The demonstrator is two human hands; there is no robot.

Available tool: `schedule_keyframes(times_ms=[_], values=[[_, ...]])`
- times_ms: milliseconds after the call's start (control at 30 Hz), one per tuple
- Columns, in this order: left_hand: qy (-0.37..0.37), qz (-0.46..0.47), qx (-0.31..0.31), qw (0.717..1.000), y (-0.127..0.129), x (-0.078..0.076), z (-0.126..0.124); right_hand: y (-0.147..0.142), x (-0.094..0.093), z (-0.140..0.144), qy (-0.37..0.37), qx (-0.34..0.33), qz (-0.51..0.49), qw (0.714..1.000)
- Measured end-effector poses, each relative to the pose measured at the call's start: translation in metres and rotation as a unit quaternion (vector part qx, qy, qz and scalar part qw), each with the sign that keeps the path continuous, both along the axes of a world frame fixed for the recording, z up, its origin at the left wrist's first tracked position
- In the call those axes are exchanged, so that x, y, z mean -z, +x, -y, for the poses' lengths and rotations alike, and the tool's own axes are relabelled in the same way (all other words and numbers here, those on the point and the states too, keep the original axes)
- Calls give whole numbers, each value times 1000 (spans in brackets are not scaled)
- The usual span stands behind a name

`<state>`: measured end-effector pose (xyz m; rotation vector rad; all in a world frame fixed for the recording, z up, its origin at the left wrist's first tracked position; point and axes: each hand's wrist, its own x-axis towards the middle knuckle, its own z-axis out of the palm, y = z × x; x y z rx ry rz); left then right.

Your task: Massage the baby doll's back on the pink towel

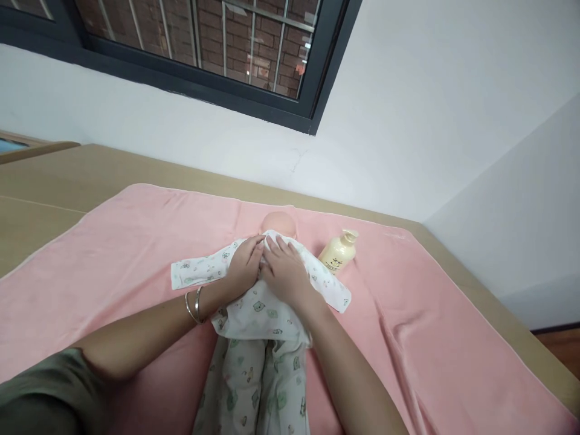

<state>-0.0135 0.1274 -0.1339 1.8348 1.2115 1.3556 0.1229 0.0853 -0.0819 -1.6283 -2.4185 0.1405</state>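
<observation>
A baby doll lies on its back, its bald head (278, 224) at the far end. It wears a white printed baby shirt (265, 317) with both sleeves spread out sideways, and matching trousers (283, 386). At the collar, my left hand (244, 266) is closed, its fingertips pinching the shirt's edge. My right hand (287, 272) rests on the shirt's chest beside it, fingers spread apart and fingertips near the collar. The hands touch or nearly touch, hiding the neckline's fastening. Past the right-hand sleeve leans a cream pump bottle (338, 252).
A pink blanket (435, 302), wrinkled on the right, covers much of the wooden surface (40, 181). Behind it rises a white wall (389, 127) with a dark-framed window (312, 90). A wooden edge (45, 150) shows at the far left.
</observation>
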Motion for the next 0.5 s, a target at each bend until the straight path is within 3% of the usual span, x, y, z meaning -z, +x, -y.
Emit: schedule_keyframes(times_ms=[100, 200, 367, 500], values=[[2, -16, -11, 1000, 1, 1, 0, 10, -5, -6, -34, 101, -16, 994], [3, -39, -16, 999, 1, 3, -2, 0, -8, 6, -26, 183, 15, 983], [17, -88, -20, 996, 1, 4, -5, -9, -10, 15, 6, 82, -1, 997], [44, -157, -38, 986, 8, 3, 7, 18, -8, -9, -16, 126, -73, 989]])
